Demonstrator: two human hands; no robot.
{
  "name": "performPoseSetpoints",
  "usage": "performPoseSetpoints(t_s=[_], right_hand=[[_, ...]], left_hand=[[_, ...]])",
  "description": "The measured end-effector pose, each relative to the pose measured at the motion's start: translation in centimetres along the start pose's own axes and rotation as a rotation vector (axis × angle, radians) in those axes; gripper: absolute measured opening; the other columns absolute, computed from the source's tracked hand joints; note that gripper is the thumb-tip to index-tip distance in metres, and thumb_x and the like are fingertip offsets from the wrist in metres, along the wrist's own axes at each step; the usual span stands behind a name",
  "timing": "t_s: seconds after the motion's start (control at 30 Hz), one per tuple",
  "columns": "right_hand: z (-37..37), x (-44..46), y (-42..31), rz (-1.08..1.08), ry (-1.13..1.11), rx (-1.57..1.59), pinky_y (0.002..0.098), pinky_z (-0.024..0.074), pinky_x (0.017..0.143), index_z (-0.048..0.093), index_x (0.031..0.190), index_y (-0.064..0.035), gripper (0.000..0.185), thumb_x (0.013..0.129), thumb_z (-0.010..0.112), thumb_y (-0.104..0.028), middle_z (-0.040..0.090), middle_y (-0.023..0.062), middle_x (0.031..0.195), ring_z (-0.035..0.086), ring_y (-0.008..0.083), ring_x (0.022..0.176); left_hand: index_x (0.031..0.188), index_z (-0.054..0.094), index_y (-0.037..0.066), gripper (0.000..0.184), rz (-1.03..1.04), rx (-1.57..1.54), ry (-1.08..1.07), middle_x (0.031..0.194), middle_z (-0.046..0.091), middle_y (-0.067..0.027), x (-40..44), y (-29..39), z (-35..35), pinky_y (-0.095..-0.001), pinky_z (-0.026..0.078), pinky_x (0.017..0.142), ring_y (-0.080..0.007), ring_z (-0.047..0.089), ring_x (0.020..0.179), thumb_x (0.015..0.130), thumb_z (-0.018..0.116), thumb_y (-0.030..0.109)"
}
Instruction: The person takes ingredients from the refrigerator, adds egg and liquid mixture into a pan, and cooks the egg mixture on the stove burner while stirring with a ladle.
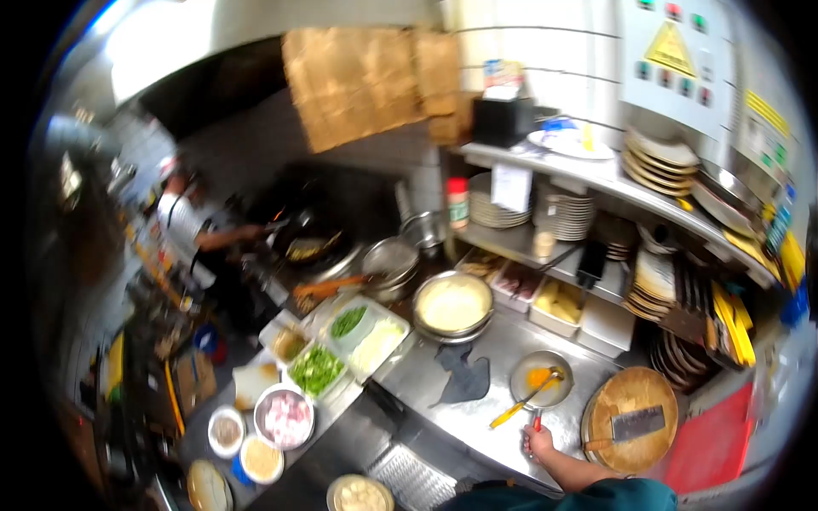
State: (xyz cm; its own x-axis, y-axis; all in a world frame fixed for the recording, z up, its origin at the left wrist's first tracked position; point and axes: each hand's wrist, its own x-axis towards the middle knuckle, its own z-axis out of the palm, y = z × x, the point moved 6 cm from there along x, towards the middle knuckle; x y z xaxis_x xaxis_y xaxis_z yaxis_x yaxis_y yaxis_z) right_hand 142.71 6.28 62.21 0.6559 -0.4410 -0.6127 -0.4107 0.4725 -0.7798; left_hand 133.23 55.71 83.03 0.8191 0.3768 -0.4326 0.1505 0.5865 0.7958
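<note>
My right hand [537, 444] is closed round a red handle [537, 421] at the near side of a small round metal pan [516, 380]. The handle seems to belong to the pan, though the join is blurred. Something orange-yellow, like beaten egg [538, 376], lies in the pan. A ladle with a yellow handle [504, 416] rests across the pan's rim, its head inside. To the right, a cleaver [639, 422] lies on a round wooden chopping block [609, 396]. A dark grey cloth [464, 375] is spread left of the pan. My left hand is out of view.
Behind stand a large bowl of pale batter [455, 303] and shelves with stacked plates [573, 217]. Leftward are tubs of chopped greens [317, 370] and a bowl of pinkish pieces [286, 416]. A co-worker [183, 217] works at a wok [311, 247]. A red board [709, 443] is at far right.
</note>
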Motion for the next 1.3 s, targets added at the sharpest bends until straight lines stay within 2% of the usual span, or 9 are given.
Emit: performPoseSetpoints(t_s=[0.1,0.13,0.17,0.27,0.47,0.63,0.83,1.1,1.3], right_hand=[[-0.9,0.9,0.5,-0.014,0.017,-0.075,0.0300,0.0393,0.037,0.051,0.092,-0.0096,0.011,0.098,0.058,-0.015,0.050,0.0026,0.065,0.046,0.0135,0.044],[-1.3,0.9,0.7,-0.002,-0.012,-0.095,0.0295,0.0393,0.037,0.051,0.093,-0.0101,0.010,0.099,0.058,-0.016,0.049,0.0021,0.064,0.046,0.0131,0.044],[-1.8,0.8,0.6,-0.043,0.001,-0.172,0.0283,0.0382,0.037,0.051,0.095,-0.0110,0.010,0.100,0.056,-0.018,0.046,0.0003,0.063,0.044,0.0118,0.044],[-1.9,-1.8,-0.4,-0.051,-0.058,-0.262,0.0281,0.0371,0.035,0.048,0.101,-0.0123,0.015,0.099,0.061,-0.019,0.046,-0.0003,0.063,0.043,0.0106,0.042],[1.9,-10.6,-6.8,-0.201,-0.207,-0.486,0.0257,0.0348,0.034,0.051,0.101,-0.0092,0.013,0.101,0.059,-0.020,0.042,-0.0023,0.059,0.042,0.0085,0.041],[10.9,-18.0,-7.9,-0.252,-0.421,-0.632,0.0265,0.0344,0.035,0.050,0.100,-0.0093,0.012,0.100,0.060,-0.017,0.043,-0.0021,0.059,0.041,0.0090,0.039],[23.2,-31.8,-2.2,-0.193,-0.657,-0.765,0.0252,0.0330,0.037,0.049,0.095,-0.0126,0.017,0.099,0.063,-0.021,0.044,-0.0033,0.061,0.040,0.0085,0.041],[36.1,-48.3,8.5,-0.044,-0.956,-0.846,0.0234,0.0345,0.036,0.049,0.093,-0.0113,0.020,0.096,0.067,-0.019,0.044,-0.0021,0.061,0.041,0.0083,0.042],[45.2,-57.1,14.4,-0.017,-1.108,-0.967,0.0239,0.0355,0.037,0.050,0.091,-0.0082,0.018,0.094,0.066,-0.014,0.047,-0.0005,0.063,0.043,0.0089,0.041]], left_hand=[[0.150,0.036,0.008,0.054,0.116,0.062,-0.133,0.139,0.057,-0.0210,2.1,-0.6,1.5,-0.0524,0.064,0.078,-0.0399,0.066,0.115,0.102,0.047,0.030],[0.149,0.037,0.007,0.049,0.112,0.053,-0.082,0.142,0.054,-0.0219,1.8,-1.1,0.6,-0.0508,0.064,0.080,-0.0394,0.063,0.120,0.103,0.043,0.024],[0.153,0.034,0.007,0.053,0.069,-0.022,-0.041,0.143,0.054,-0.0204,1.2,-0.8,0.8,-0.0502,0.062,0.087,-0.0373,0.061,0.124,0.100,0.039,0.007],[0.153,0.033,0.009,0.055,0.063,-0.085,0.022,0.143,0.052,-0.0176,0.7,0.0,-1.0,-0.0479,0.061,0.091,-0.0326,0.060,0.126,0.099,0.041,0.003],[0.150,0.039,0.009,0.055,0.075,-0.207,0.173,0.141,0.053,-0.0154,-5.2,2.1,-6.9,-0.0482,0.060,0.093,-0.0295,0.060,0.126,0.096,0.047,0.000],[0.148,0.041,0.006,0.056,0.116,-0.300,0.252,0.139,0.054,-0.0144,-6.9,2.4,-14.7,-0.0469,0.060,0.093,-0.0285,0.060,0.125,0.093,0.048,-0.004],[0.150,0.039,0.004,0.068,0.228,-0.274,0.331,0.139,0.054,-0.0151,-11.7,5.3,-27.8,-0.0424,0.062,0.091,-0.0283,0.061,0.124,0.084,0.043,-0.008],[0.144,0.043,0.005,0.057,0.278,-0.218,0.498,0.133,0.059,-0.0158,-18.4,11.9,-42.4,-0.0426,0.065,0.081,-0.0285,0.067,0.113,0.088,0.041,-0.004],[0.143,0.043,0.006,0.055,0.337,-0.272,0.590,0.134,0.058,-0.0169,-17.9,17.7,-51.0,-0.0466,0.065,0.079,-0.0307,0.068,0.111,0.089,0.041,-0.001]])
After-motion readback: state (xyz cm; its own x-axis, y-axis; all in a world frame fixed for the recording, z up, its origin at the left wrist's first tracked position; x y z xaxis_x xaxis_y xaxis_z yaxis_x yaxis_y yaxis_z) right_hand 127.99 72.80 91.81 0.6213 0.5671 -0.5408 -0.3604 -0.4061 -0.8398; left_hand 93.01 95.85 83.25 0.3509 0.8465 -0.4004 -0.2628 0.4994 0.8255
